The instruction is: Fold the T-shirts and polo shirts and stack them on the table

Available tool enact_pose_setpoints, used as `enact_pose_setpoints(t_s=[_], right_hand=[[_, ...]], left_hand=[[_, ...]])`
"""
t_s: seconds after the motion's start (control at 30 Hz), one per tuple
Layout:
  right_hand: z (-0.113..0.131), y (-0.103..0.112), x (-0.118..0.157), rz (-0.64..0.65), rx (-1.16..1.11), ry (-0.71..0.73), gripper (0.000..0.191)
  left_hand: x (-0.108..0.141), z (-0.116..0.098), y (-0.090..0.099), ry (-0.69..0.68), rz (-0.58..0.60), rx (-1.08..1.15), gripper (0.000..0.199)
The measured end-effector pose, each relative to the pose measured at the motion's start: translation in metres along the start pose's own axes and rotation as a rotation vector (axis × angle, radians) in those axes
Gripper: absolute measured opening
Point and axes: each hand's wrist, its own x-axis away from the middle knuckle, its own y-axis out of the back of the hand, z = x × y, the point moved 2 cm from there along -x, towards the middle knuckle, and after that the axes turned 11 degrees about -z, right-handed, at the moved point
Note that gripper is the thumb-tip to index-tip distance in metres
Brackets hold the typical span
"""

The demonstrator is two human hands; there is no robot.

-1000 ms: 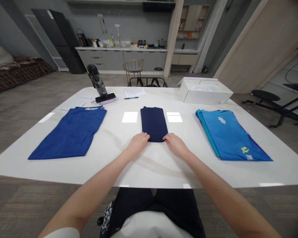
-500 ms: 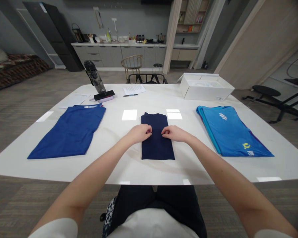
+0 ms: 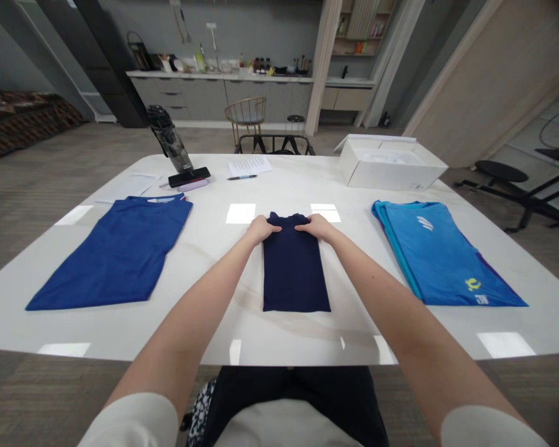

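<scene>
A dark navy folded garment [image 3: 295, 273] lies flat as a narrow rectangle on the white table, its rumpled end away from me. My left hand [image 3: 263, 229] grips its far left corner, thumb on top and the other fingers mostly hidden at the side. At the far right corner my right hand [image 3: 321, 228] holds it the same way, thumb pointing inward. To the left lies a folded royal-blue shirt [image 3: 116, 251]. A brighter blue shirt [image 3: 440, 248] with a white logo and a yellow mark lies folded on the right.
A handheld vacuum cleaner [image 3: 172, 146] stands at the table's back left near a sheet of paper [image 3: 130, 186]. Printed paper [image 3: 250, 165] and a pen [image 3: 242, 177] lie at the back middle. A white open box [image 3: 391, 167] sits back right. Chairs stand beyond the table.
Both hands have moved away from me, from above the middle of the navy garment to its far corners, and now grip it there. The view has shifted slightly.
</scene>
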Motion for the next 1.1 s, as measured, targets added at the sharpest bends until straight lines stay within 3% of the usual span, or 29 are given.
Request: enact_pose_setpoints(t_s=[0.13, 0.33, 0.47, 0.57, 0.7, 0.87, 1.0, 1.1], right_hand=[[0.006, -0.002, -0.001, -0.05, -0.039, -0.048, 0.035], [0.011, 0.008, 0.005, 0.078, -0.264, -0.155, 0.03], [0.011, 0.021, 0.017, 0.112, -0.451, -0.001, 0.021], [0.013, 0.039, 0.03, -0.008, -0.333, 0.197, 0.018], [0.016, 0.067, 0.055, -0.201, -0.022, 0.38, 0.02], [-0.003, 0.112, 0.103, -0.344, 0.011, 0.418, 0.019], [-0.039, 0.16, 0.146, -0.453, -0.022, 0.389, 0.021], [-0.071, 0.204, 0.178, -0.59, -0.037, 0.352, 0.024]], left_hand=[[-0.001, 0.0, -0.005, -0.084, 0.005, 0.085, 0.025], [0.011, -0.003, -0.003, -0.109, 0.002, 0.369, 0.018], [0.022, -0.009, 0.012, -0.1, 0.024, 0.552, 0.023], [0.031, -0.021, 0.028, -0.193, -0.032, 0.437, 0.024], [0.05, -0.051, 0.041, -0.374, -0.117, 0.164, 0.021], [0.089, -0.103, 0.041, -0.578, -0.104, 0.078, 0.025], [0.122, -0.155, 0.022, -0.69, -0.041, 0.147, 0.026], [0.147, -0.201, -0.009, -0.748, 0.016, 0.3, 0.022]])
